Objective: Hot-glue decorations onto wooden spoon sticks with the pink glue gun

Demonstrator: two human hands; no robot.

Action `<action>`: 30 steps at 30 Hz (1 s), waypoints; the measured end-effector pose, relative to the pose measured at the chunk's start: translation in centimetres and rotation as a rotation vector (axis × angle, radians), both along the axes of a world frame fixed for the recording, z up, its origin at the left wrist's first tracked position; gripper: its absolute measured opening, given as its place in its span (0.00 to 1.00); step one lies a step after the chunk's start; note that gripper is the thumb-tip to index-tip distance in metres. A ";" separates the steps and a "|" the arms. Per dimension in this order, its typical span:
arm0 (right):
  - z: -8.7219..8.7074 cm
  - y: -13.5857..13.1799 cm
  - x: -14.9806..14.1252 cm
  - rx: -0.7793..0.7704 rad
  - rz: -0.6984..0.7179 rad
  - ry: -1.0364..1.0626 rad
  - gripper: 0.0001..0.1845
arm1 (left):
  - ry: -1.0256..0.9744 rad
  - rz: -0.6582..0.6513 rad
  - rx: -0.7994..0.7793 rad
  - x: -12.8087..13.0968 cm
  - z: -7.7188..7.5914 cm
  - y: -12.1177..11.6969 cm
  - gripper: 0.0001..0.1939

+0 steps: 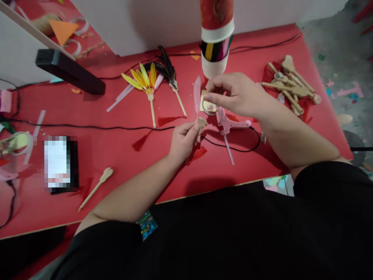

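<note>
My left hand (183, 139) pinches the head of a small wooden fan handle (201, 123) with a pink feather (197, 94) standing up from it and a red tassel (197, 153) hanging below. My right hand (233, 95) hovers just right of the feather, fingers curled in a pinch over a small round tin (208, 106); what it holds, if anything, I cannot make out. A pink glue gun (229, 123) lies under the right hand on the red table (122, 163).
A yellow feather fan (145, 83) and a black feather fan (170, 76) lie at the back centre. A cup of coloured feathers (215, 54) stands behind my hands. Wooden handles (291, 85) are piled at right. One loose handle (97, 186) and a phone (60, 163) lie at left.
</note>
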State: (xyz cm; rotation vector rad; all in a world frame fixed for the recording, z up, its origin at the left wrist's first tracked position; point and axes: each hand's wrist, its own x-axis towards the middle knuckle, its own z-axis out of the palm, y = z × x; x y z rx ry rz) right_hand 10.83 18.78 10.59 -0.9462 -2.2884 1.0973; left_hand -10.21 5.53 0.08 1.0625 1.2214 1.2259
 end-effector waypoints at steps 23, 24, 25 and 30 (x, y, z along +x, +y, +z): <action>-4.6 8.4 -0.6 0.132 -0.455 0.258 0.22 | 0.079 -0.030 -0.027 0.0 0.4 0.1 0.31; -5.0 8.6 -0.6 0.128 -0.448 0.298 0.22 | 0.080 -0.030 -0.031 -0.1 0.3 0.1 0.32; -5.4 8.9 -0.6 0.128 -0.446 0.344 0.22 | 0.083 -0.028 -0.033 -0.1 0.2 0.1 0.32; -7.2 10.3 0.0 0.153 -0.438 0.458 0.23 | 0.094 -0.017 -0.034 -0.2 -0.3 0.1 0.35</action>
